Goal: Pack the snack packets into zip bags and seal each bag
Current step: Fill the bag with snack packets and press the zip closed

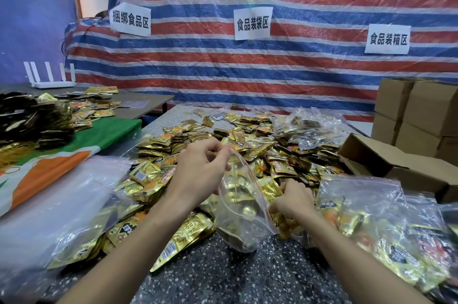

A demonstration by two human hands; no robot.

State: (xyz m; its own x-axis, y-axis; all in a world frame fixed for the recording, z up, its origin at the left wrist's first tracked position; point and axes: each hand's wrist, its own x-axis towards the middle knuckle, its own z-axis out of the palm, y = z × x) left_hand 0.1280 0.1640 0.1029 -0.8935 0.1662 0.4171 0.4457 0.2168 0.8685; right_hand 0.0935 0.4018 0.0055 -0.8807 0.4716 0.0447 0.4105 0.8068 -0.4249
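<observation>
To your left lies a stack of empty bags (57,194). Your left hand (198,170), fingers curled, pinches the upper end of the zip bag (244,207), which slants between your hands, gold packets inside, before the heap of snack packets (247,140) on the speckled table (171,118). Your right hand (292,201) pinches the bag's lower end. Filled bags (386,224) lie at right.

the snack packets (223,145) at centre are glossy gold foil, crinkled. the zip bag (244,207) at lower centre is clear, shiny plastic film. the table (223,271) looks like speckled stone, smooth. the boxes (418,110) at right are matt brown cardboard. the backdrop (272,68) is striped woven plastic tarp with white paper signs (252,23).
</observation>
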